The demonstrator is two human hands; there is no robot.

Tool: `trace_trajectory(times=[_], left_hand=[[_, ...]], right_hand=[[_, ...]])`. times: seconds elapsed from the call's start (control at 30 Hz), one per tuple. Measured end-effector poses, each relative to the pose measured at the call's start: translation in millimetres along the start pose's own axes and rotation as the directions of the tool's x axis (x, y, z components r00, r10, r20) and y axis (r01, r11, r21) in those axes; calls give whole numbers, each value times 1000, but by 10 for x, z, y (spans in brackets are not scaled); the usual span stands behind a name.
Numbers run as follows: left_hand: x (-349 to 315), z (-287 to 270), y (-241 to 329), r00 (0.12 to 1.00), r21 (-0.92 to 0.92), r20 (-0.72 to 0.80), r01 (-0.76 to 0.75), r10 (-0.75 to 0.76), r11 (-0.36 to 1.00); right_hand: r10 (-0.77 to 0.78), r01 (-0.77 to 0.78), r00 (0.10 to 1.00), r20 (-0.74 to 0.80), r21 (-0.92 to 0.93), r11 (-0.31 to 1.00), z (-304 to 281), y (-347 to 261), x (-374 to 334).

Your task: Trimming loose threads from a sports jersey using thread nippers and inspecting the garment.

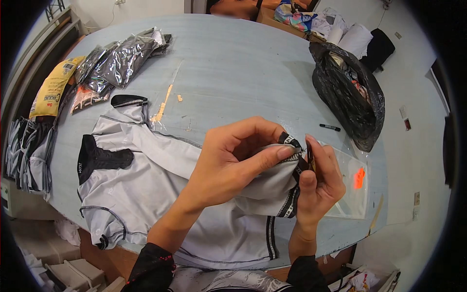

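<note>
A light grey polo shirt point(151, 190) with a black collar and dark seams lies spread in front of me, its collar toward the left. My left hand point(221, 168) pinches the shirt's black-and-white trimmed hem between thumb and fingers, lifted off the table. Close against that edge, my right hand point(322, 182) is closed around a small, slim dark tool point(310, 156); its kind is mostly hidden by the fingers. The raised hem band hangs down beside the right thumb. Another stretch of trimmed hem point(271, 238) rests near the table's front edge.
On the light blue table point(233, 73) are clear-bagged dark garments point(121, 61), a yellow packet point(56, 87) and stacked grey garments point(34, 155) at left. A black plastic bag point(348, 97), a marker point(330, 127) and a clear sleeve with an orange label point(359, 178) lie right.
</note>
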State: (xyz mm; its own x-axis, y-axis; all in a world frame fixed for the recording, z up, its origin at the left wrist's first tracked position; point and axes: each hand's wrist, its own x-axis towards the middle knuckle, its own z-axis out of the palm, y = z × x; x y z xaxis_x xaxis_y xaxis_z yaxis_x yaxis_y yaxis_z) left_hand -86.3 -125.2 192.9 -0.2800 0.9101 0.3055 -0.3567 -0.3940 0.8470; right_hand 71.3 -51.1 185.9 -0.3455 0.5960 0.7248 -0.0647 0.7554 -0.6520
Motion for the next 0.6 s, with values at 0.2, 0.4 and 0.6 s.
trace_trajectory(times=[0.2,0.4,0.6], left_hand=[[-11,20,7,1000,52,7,-15,15,999],[3,-13,-39,998,27,9,-56,56,998],[-5,6,-4,1000,-1,-7,-9,9,1000]], right_hand=[[-84,80,996,-23,-149,986,-47,-9,-19],[3,-8,994,-108,-54,999,-98,63,-33],[-62,62,997,-40,-17,998,-46,51,15]])
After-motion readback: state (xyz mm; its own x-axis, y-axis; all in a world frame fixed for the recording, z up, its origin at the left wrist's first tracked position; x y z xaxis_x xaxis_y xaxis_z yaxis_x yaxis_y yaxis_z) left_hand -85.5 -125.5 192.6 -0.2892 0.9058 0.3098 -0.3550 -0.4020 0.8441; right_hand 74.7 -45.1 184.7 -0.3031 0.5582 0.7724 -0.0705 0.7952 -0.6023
